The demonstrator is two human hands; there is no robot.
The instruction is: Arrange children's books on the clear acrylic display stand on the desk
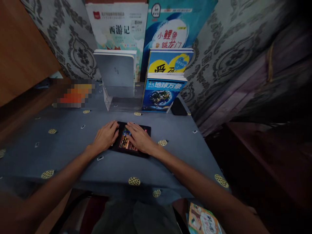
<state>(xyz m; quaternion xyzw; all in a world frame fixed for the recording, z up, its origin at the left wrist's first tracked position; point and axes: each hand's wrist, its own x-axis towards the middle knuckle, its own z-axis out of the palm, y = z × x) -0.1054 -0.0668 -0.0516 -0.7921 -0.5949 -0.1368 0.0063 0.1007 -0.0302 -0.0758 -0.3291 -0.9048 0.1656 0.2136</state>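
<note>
A thin black booklet (123, 154) with a colourful picture panel lies flat on the table, partly covered by both hands. At its left edge, my left hand (105, 136) is closed, with bent fingers pressed together over the booklet's border. My right hand (140, 136) rests palm down across the middle and right part of the booklet, its fingers stretched out over the picture. Whether my left fingertips reach under the edge is hidden.
A patterned blue-grey cloth (73, 143) covers the table. Behind the booklet stands a clear bookrack (124, 103) with several upright books, including a blue one with a globe (159, 97). A dark flat object (179, 107) lies right of it. A blurred orange item (76, 95) is at left.
</note>
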